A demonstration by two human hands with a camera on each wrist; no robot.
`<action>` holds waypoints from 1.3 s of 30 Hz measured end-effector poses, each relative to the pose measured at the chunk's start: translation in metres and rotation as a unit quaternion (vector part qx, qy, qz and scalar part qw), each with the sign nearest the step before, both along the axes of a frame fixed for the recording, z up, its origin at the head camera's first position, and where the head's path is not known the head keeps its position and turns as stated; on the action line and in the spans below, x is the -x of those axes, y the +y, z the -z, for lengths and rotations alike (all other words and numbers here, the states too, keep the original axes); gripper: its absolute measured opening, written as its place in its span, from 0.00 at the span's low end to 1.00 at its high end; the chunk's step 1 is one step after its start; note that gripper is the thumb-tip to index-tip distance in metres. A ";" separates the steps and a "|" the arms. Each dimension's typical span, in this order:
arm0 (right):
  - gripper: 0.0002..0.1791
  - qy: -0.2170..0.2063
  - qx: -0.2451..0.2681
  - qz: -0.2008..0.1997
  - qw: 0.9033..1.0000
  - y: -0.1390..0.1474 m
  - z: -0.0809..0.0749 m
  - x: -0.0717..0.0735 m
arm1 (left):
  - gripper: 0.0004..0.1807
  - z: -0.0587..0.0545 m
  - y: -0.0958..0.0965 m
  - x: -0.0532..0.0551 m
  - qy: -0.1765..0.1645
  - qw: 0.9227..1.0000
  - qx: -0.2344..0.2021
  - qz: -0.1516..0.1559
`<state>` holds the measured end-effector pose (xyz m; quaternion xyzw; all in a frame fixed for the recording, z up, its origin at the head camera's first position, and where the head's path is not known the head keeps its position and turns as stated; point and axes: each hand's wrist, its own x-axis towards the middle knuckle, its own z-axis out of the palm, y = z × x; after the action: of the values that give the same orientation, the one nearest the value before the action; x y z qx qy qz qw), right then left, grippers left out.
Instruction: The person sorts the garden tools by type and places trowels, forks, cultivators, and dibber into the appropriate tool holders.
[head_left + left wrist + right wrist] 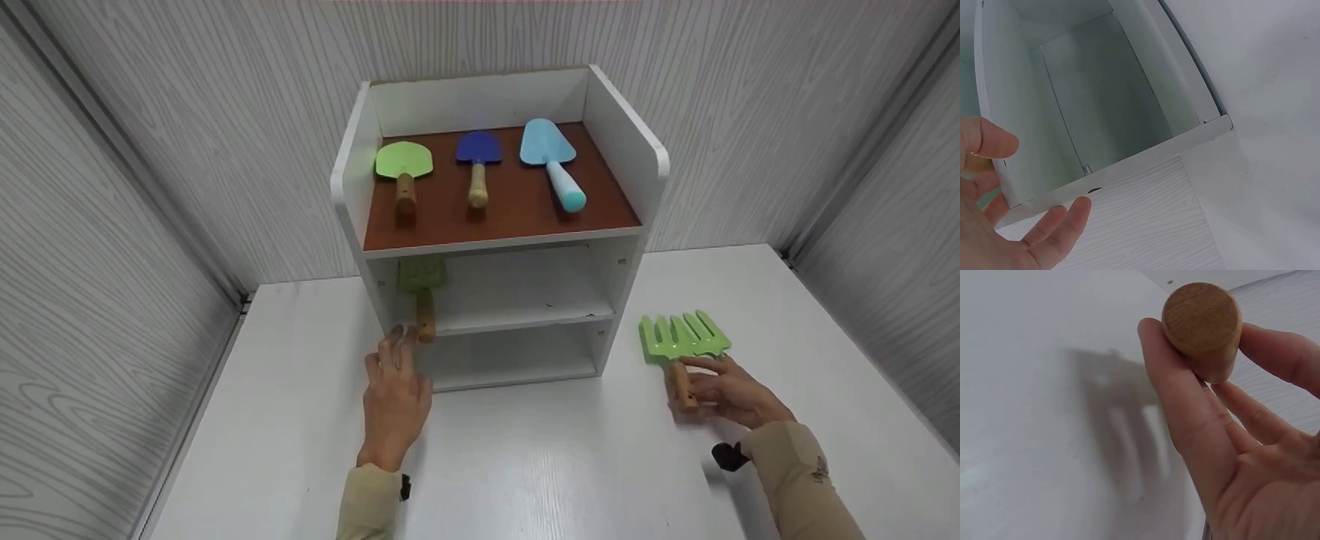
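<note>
A green hand rake with a wooden handle is at the right of the cabinet. My right hand pinches its handle between thumb and fingers. At the cabinet's front left, my left hand has its fingers spread and slightly bent. Its fingertips are at the front edge of the cabinet, and whether they press on it I cannot tell. Right beside them, the wooden handle of a green hand fork sticks out over the middle shelf's edge. The fork's head lies inside, in shade.
The white cabinet stands on a white table. On its brown top lie a light green trowel, a dark blue trowel and a light blue trowel. Grey wood-grain walls enclose the table.
</note>
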<state>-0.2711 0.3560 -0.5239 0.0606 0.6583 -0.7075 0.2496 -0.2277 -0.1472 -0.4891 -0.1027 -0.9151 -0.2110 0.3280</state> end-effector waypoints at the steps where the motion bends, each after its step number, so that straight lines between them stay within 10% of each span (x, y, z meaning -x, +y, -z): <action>1: 0.39 0.005 0.005 -0.006 1.000 0.000 -0.001 -0.001 | 0.25 0.000 0.000 0.000 -0.002 1.000 -0.001 0.000; 39: 0.33 0.164 0.136 -0.108 0.971 -0.031 -0.033 -0.046 | 0.30 -0.007 -0.004 -0.003 0.007 0.999 0.015 0.028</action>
<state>-0.2254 0.3255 -0.4905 -0.1618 0.5903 -0.7598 0.2192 -0.2249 -0.1509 -0.4824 -0.1352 -0.9124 -0.2059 0.3270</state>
